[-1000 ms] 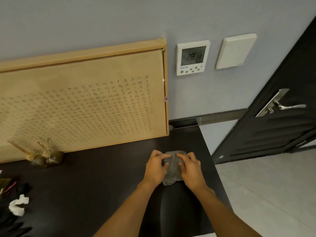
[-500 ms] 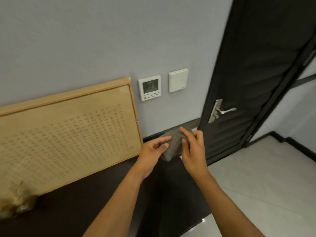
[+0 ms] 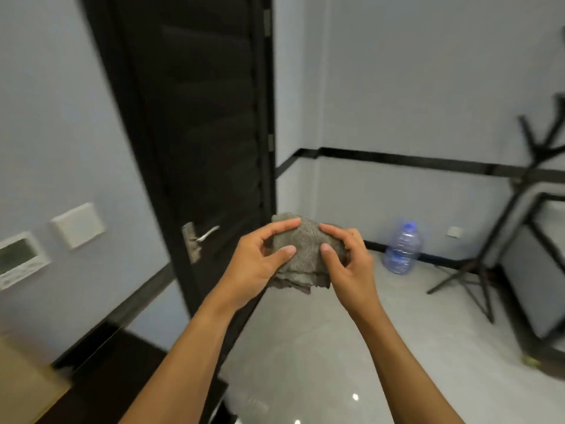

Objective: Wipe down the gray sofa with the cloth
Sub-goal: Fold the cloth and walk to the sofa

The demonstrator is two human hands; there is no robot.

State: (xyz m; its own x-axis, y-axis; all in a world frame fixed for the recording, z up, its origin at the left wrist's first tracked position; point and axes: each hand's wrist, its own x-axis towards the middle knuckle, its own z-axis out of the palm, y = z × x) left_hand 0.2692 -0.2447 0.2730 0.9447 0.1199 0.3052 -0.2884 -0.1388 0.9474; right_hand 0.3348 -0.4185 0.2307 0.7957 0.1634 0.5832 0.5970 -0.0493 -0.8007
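- The gray cloth is up in the air in front of the dark door, bunched between both hands.
- The left hand pinches its left side with thumb and fingers.
- The right hand pinches the right side in the same way.
- A plastic bottle stands on the pale floor by the wall, near a black coat stand.

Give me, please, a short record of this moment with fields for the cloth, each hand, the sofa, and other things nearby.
cloth: gray cloth, bunched, held in the air in front of the dark door
left hand: left hand pinches the cloth's left side
right hand: right hand pinches its right side
sofa: not in view; wiping not yet begun
floor: plastic water bottle by the wall; black coat stand at right
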